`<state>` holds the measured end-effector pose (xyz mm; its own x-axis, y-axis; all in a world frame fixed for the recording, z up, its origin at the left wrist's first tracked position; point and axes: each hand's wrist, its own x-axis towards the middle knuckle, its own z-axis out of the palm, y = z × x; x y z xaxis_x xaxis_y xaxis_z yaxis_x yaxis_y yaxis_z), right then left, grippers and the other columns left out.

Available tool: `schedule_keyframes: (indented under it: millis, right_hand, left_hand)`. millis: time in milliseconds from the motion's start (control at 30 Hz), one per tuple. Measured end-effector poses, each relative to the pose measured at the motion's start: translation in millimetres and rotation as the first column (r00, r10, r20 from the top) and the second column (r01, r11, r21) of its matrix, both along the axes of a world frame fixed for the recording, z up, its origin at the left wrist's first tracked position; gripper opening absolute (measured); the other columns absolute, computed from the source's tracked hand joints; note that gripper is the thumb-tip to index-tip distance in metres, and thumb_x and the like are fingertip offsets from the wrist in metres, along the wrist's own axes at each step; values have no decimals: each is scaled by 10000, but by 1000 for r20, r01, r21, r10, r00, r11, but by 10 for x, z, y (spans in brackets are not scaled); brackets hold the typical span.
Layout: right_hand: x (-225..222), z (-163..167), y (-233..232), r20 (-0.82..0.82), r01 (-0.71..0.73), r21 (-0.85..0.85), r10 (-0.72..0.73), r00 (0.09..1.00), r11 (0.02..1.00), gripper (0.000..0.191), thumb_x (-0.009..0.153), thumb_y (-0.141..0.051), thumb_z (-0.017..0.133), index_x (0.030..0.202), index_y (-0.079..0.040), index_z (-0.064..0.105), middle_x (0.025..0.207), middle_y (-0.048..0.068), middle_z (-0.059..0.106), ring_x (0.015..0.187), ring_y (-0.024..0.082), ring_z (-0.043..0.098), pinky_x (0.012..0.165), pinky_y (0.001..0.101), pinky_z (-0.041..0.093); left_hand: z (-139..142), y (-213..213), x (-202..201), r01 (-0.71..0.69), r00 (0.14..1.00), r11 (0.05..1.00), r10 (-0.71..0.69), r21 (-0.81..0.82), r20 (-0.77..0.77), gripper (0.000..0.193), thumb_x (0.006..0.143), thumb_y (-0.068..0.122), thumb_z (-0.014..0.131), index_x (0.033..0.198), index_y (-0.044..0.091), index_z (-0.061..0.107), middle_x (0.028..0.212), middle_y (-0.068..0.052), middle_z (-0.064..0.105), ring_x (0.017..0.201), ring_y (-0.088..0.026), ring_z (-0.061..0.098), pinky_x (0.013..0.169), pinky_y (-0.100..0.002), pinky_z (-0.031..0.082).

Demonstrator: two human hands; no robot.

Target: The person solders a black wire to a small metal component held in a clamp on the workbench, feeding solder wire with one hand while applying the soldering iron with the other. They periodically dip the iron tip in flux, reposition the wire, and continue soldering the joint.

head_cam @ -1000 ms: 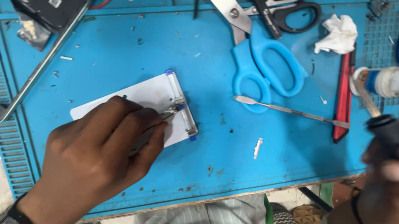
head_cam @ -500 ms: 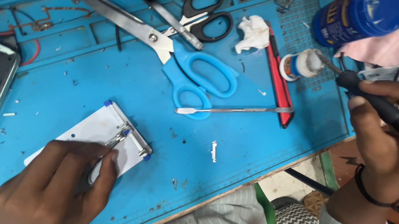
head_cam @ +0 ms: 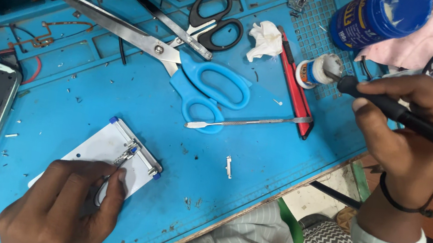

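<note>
We see the left hand (head_cam: 61, 204) pressed flat, fingers together, on a white rectangular holder plate with blue corner caps (head_cam: 111, 149), steadying a small metal part (head_cam: 127, 154) clamped at its silver rail; whether the fingers pinch anything beneath them we cannot tell. The plate lies on the blue silicone work mat (head_cam: 255, 166) covering the table, near its front edge. The right hand (head_cam: 408, 126) is closed in a pen grip round a black soldering iron (head_cam: 398, 110), whose tip rests in or on a small round white pot (head_cam: 316, 72) at the mat's far right, well apart from the plate. We judge the work early to midway: the part is fixed and held and the tip is being dressed at the pot, while nothing shows the iron applied to the part. Blue-handled scissors (head_cam: 215, 90), a thin metal spatula (head_cam: 250, 123) and a small loose metal piece (head_cam: 229, 166) lie between the hands.
</note>
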<state>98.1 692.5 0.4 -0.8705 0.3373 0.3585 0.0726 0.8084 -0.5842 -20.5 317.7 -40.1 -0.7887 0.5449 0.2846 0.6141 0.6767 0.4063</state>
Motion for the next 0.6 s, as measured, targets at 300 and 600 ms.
schedule_keyframes:
  millis: [300,600]
  right_hand:
    - [-100,18,-63,54,34,30,-36,998,999,175,930,-92,751,1062,23,737,778,69,677,640,103,601,620,203,435]
    - [-49,-34,-180,-42,-19,232,29,999,973,134,956,-34,784,1032,33,696,881,148,703,716,211,678,658,276,498]
  left_hand:
    - [17,-11,7,-6,998,1000,5,6,55,108,831,111,845,838,86,740,853,-9,716,691,-129,726,563,-271,536]
    - [-3,-23,6,-7,999,1000,7,3,36,109,830,116,850,835,91,744,858,-7,723,691,-129,724,567,-274,536]
